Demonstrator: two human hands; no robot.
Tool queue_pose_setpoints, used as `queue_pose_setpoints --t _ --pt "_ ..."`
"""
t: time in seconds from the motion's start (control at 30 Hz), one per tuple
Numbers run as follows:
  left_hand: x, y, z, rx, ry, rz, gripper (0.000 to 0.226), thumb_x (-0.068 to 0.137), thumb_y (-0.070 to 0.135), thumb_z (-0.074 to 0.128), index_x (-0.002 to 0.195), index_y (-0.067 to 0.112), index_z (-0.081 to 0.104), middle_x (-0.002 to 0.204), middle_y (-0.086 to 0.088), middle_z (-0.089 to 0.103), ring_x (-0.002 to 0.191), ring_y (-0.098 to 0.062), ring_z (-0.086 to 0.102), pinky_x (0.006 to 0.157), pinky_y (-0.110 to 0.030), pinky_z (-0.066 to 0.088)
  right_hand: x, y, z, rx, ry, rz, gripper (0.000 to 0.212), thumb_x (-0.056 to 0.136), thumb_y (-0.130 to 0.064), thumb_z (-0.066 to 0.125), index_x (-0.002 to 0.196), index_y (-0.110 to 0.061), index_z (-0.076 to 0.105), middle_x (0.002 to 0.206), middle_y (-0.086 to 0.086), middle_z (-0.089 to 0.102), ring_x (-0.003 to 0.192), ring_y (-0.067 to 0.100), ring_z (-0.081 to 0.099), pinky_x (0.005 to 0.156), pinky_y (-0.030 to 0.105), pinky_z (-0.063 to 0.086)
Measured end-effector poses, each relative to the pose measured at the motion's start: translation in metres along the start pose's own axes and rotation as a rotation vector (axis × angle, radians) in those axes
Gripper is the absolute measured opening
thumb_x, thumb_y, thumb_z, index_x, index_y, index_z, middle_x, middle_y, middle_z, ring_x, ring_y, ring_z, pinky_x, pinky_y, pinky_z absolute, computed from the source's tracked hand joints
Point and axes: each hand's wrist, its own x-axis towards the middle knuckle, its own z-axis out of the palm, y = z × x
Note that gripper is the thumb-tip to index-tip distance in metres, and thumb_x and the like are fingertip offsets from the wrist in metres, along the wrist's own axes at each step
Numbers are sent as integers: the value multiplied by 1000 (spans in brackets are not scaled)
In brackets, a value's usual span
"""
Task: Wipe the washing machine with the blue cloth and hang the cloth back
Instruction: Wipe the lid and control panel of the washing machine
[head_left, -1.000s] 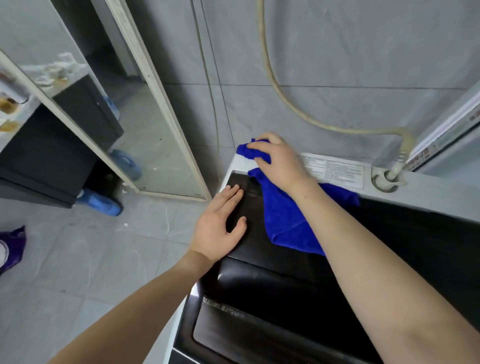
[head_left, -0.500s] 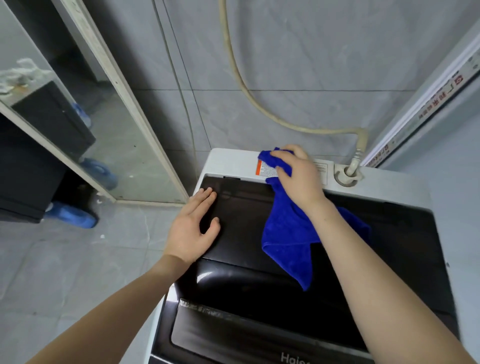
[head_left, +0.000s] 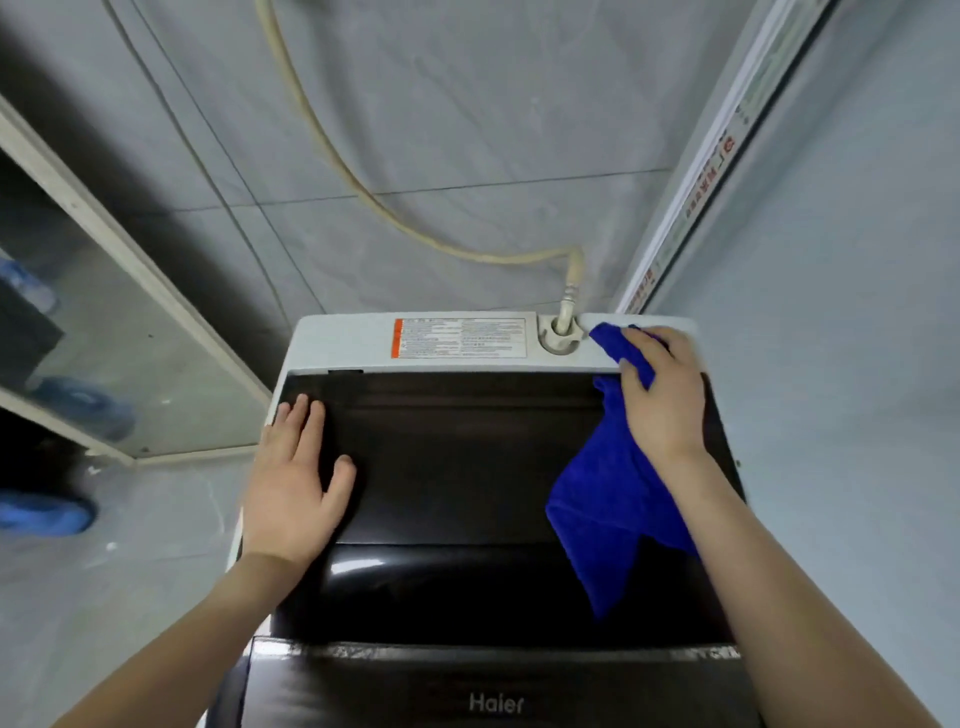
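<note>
The right hand (head_left: 662, 395), fingers curled round the blue cloth (head_left: 608, 499), had swept it along the rear strip of the washing machine (head_left: 343, 338) to the right corner, the left hand (head_left: 296, 493) staying flat and empty on the lid (head_left: 457, 457), so the wiping looked well underway.

Blue cloth (head_left: 608, 509), black washing machine lid (head_left: 457, 457), cream hose (head_left: 574, 273), grey wall tiles (head_left: 467, 104)

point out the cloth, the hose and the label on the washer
cloth (head_left: 608, 509), head view, on the fold hanging below the right hand
hose (head_left: 574, 270), head view, on its end just above the inlet fitting
label (head_left: 460, 338), head view, on the middle of the sticker
</note>
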Motion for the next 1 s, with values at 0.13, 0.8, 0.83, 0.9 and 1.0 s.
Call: queue_pose_setpoints --t 0.13,0.8,0.83,0.9,1.0 --pt "-1 0 -2 -39 -5 -20 64 88 34 43 148 10 43 159 -6 33 149 -20 24 120 -32 16 35 1 10 44 -131 -138 39 95 -7 56 132 -16 60 134 -1 49 120 7 44 104 4 22" --pt "0 9 -2 9 50 -36 62 89 31 43 145 8 46 155 -10 39 146 -27 30 120 -39 24 -72 -48 25 56 -203 -204 42 92 -12 59 133 -23 58 137 -6 48 128 8 42 111 27 37" --pt "0 10 -3 5 45 -33 61 90 31 44 146 7 46 155 -10 39 146 -27 29 120 -39 23 -71 -62 38 55 -236 -250 42 92 -12 59 133 -22 58 137 -6 47 129 8 41 111 26 36" --pt "-3 9 -5 -5 17 -18 56 95 26 47 147 6 43 157 -11 36 147 -28 27 122 -40 21 -80 -78 48 53 -328 -340 43 93 -12 58 135 -23 56 140 -7 45 131 7 39 112 24 34" --pt "-19 1 -11 -16 -41 64 51 100 18 47 148 2 40 158 -14 32 148 -30 26 123 -39 18 -92 -58 25 65 -382 -358 43 94 -12 58 135 -25 56 142 -8 44 133 7 39 113 23 30"
